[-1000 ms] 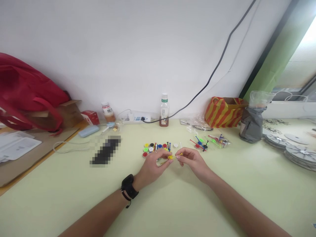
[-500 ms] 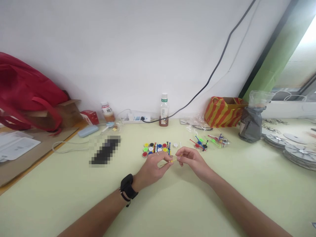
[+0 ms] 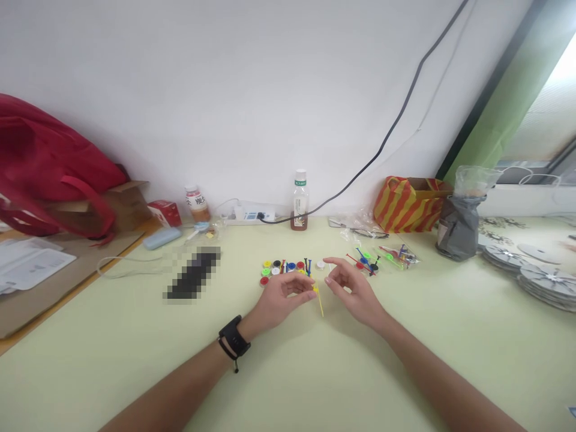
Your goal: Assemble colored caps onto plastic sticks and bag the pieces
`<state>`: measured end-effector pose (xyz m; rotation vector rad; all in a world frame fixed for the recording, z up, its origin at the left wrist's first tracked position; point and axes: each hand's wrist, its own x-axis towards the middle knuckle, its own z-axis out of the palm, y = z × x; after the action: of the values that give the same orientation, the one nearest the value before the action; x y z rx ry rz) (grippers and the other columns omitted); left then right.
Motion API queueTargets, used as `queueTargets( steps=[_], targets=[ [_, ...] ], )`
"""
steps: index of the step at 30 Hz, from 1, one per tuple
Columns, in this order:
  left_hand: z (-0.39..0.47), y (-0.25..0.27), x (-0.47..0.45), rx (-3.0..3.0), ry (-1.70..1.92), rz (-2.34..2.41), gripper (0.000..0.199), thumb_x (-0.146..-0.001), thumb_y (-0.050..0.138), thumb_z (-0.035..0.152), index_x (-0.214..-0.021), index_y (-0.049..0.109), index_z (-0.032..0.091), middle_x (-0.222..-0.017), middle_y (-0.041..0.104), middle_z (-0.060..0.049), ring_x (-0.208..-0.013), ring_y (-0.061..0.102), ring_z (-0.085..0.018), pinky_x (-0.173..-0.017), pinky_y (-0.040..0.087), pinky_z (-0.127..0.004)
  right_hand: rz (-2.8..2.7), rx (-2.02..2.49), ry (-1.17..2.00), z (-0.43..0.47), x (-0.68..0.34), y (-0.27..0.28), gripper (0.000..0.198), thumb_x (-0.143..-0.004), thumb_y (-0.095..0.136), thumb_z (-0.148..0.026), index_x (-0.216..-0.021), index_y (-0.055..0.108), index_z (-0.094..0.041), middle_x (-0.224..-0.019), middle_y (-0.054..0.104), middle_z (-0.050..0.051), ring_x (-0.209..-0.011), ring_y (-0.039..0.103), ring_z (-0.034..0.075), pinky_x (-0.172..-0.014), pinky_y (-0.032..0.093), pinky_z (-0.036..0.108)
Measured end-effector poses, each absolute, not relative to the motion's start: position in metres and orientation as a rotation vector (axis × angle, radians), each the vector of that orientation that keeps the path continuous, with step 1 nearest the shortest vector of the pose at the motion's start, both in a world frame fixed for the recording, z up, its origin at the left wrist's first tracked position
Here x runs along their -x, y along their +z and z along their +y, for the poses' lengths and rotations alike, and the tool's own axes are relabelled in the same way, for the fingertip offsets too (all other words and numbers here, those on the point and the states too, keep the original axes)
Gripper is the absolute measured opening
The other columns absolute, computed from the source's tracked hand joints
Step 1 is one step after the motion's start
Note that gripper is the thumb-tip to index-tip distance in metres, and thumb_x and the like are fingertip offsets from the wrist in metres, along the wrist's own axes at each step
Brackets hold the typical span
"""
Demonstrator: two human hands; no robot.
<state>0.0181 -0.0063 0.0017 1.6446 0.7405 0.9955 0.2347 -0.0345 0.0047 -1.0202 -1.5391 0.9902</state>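
My left hand [image 3: 283, 298] pinches a thin yellow plastic stick [image 3: 320, 305] near its thicker top end, and the stick points down toward the table. My right hand [image 3: 354, 292] is just to the right, fingers bent and apart, with nothing visible in it. Behind my left hand lie several small round wheel-like pieces in red, green, black, white, blue and yellow, among them a green wheel [image 3: 266, 272] and a red wheel [image 3: 264, 281]. Coloured sticks lie among them, partly hidden by my hand. A white wheel [image 3: 320, 264] lies apart, behind the gap between my hands.
Assembled coloured stick pieces [image 3: 366, 261] and a small plastic bag of parts [image 3: 405, 257] lie at right. A drink bottle [image 3: 300, 201] stands by the wall near a power strip [image 3: 252, 216]. A striped bag [image 3: 407, 204] and stacked discs [image 3: 549, 282] are farther right.
The yellow stick has swung from lying nearly level between both hands to hanging down from my left hand. My right hand has let go of it and moved slightly right, its fingers spreading.
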Motion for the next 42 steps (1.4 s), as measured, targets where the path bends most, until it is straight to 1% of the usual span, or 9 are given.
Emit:
queueTargets(
  steps=[4,6,9,12,18,31,35,39,42],
  targets=[
    [-0.002,0.001,-0.016,-1.518,1.027,0.738,0.032,-0.075,0.089,0.035,-0.095,0.076,0.014,-0.092,0.077,-0.008,-0.083,0.074,-0.02,-0.085,0.064,-0.037,-1.64,1.015,0.924,-0.04,-0.232,0.005,0.034,-0.099,0.055,-0.048,-0.124,0.062,-0.026,-0.09,0.058,0.002,-0.075,0.053,0.017,-0.071,0.046,0.031],
    [-0.001,0.002,-0.016,-1.473,1.039,0.734,0.033,-0.073,0.09,0.035,-0.094,0.076,0.014,-0.09,0.078,-0.007,-0.081,0.074,-0.02,-0.083,0.065,-0.038,-1.672,1.048,0.979,-0.042,-0.231,0.004,0.036,-0.101,0.05,-0.052,-0.089,0.066,-0.022,-0.081,0.056,0.002,-0.069,0.049,0.016,-0.067,0.043,0.031],
    [-0.001,0.003,-0.017,-1.448,1.057,0.748,0.034,-0.071,0.091,0.036,-0.092,0.077,0.014,-0.089,0.078,-0.007,-0.079,0.075,-0.02,-0.082,0.066,-0.038,-1.721,1.077,1.127,-0.042,-0.231,0.003,0.062,-0.103,0.04,-0.06,-0.053,0.038,-0.022,-0.059,0.04,-0.001,-0.057,0.037,0.014,-0.059,0.034,0.031],
    [-0.001,0.003,-0.018,-1.444,1.075,0.751,0.033,-0.071,0.091,0.035,-0.091,0.077,0.014,-0.089,0.078,-0.007,-0.078,0.075,-0.019,-0.08,0.066,-0.037,-1.714,1.053,1.12,-0.041,-0.231,0.006,0.058,-0.099,0.05,-0.061,-0.058,0.039,-0.021,-0.059,0.036,-0.003,-0.057,0.034,0.013,-0.058,0.03,0.03],
    [-0.003,0.002,-0.017,-1.494,1.056,0.736,0.03,-0.073,0.09,0.033,-0.093,0.077,0.014,-0.092,0.078,-0.007,-0.081,0.074,-0.019,-0.082,0.065,-0.036,-1.613,0.964,1.261,-0.042,-0.227,0.014,0.037,-0.095,0.062,-0.058,-0.095,0.061,-0.021,-0.08,0.056,0.0,-0.072,0.052,0.015,-0.064,0.043,0.027],
    [-0.007,0.002,-0.017,-1.707,1.041,0.748,0.03,-0.079,0.086,0.036,-0.099,0.075,0.016,-0.098,0.077,-0.009,-0.091,0.072,-0.021,-0.086,0.061,-0.036,-1.539,0.936,1.328,-0.04,-0.222,0.005,0.037,-0.089,0.07,-0.057,-0.098,0.064,-0.022,-0.091,0.067,0.005,-0.075,0.058,0.016,-0.068,0.049,0.03],
    [-0.005,0.0,-0.016,-1.892,1.148,0.884,0.033,-0.084,0.081,0.036,-0.113,0.072,0.022,-0.109,0.074,-0.008,-0.1,0.068,-0.022,-0.089,0.057,-0.036,-1.62,1.092,0.907,-0.034,-0.237,0.007,0.033,-0.094,0.062,-0.055,-0.098,0.062,-0.022,-0.086,0.066,0.005,-0.074,0.059,0.019,-0.068,0.047,0.032],
    [-0.002,0.0,-0.015,-1.974,1.199,0.955,0.019,-0.091,0.073,0.033,-0.107,0.073,0.023,-0.104,0.073,-0.006,-0.094,0.066,-0.02,-0.092,0.053,-0.036,-1.595,1.287,0.262,-0.025,-0.266,0.013,0.026,-0.101,0.051,-0.047,-0.105,0.059,-0.023,-0.086,0.064,0.006,-0.071,0.056,0.02,-0.067,0.045,0.034],
    [-0.002,0.001,-0.015,-2.006,1.194,0.961,0.014,-0.092,0.071,0.03,-0.103,0.073,0.022,-0.103,0.072,-0.006,-0.093,0.065,-0.02,-0.094,0.051,-0.037,-1.491,1.36,-0.009,-0.017,-0.283,0.01,0.023,-0.102,0.048,-0.041,-0.108,0.059,-0.022,-0.089,0.064,0.007,-0.07,0.056,0.02,-0.071,0.044,0.034]
  ],
)
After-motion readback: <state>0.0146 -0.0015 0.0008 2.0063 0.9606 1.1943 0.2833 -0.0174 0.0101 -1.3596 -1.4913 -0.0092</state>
